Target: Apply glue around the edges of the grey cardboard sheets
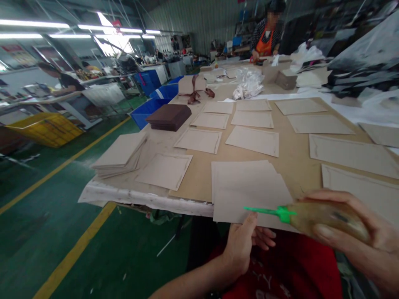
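Note:
My right hand is wrapped around a squeeze bottle, which looks like a glue bottle with a long green nozzle. The bottle lies nearly level and its nozzle points left, over the front part of a greyish-beige cardboard sheet. At that sheet's near edge my left hand has its thumb on top and its fingers underneath, gripping it. More sheets show beneath this one, slightly fanned at the right. The nozzle tip is close to my left thumb; whether it touches the sheet I cannot tell.
Several single sheets, some with wavy lines near their edges, lie in rows across the table. A sheet stack and a dark brown stack stand left. Blue bins adjoin the table. A person in an orange apron stands beyond.

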Demonstrator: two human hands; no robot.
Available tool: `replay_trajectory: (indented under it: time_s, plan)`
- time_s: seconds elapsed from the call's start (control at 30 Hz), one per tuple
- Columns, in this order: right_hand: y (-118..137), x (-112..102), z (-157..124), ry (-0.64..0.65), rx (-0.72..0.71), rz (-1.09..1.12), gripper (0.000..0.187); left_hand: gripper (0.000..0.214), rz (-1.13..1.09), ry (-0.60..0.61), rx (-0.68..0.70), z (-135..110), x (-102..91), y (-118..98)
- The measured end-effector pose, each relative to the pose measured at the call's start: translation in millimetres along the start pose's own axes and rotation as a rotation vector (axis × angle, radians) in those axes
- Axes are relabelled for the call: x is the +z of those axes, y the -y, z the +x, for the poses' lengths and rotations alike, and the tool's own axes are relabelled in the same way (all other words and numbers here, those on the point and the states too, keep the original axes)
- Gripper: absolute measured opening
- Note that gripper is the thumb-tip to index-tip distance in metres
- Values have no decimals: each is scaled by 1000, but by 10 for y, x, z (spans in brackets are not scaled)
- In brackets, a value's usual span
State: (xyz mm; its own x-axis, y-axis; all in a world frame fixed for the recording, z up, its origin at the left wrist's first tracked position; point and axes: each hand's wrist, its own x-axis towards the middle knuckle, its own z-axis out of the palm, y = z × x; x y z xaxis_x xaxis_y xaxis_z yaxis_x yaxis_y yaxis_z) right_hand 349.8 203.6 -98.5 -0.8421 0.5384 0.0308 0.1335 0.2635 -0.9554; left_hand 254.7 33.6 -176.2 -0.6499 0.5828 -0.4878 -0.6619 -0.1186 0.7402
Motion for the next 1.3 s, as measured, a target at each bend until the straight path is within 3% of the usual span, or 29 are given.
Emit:
replay_trajectory:
  time_s: [0.13,0.23,0.37,0.53,0.7,0.83,0.97,1.1,1.3]
  plan:
    - [228,284,395,200,-460,-340,36,69,-12,-2,1,36,60,-26]
    - [283,431,602,325,-613,-429,33,71,4,-51,-2,38,105,-42]
    - [342,538,684,408,-673,-523,30,76,21,-74,-24,24,142,-55]
    - [484,581,649,602,-719,-512,24,71,-33,-80,-5,11,169,-61]
    - [543,590,707,551,-744,-560,20,74,-17,-110,-44,16,188,-50]
    - [554,585,726,695,-741,-528,15,66,-61,-89,-30,6,187,-48]
    - [579,583,706,638,-739,-537,18,65,-55,-89,-33,-14,190,-66]
    - [601,608,743,700,-710,-539,15,66,-57,-105,-26,-14,200,-75]
    - [437,662,1128,397,-738,-683,22,72,-21,-127,-62,10,206,-54]
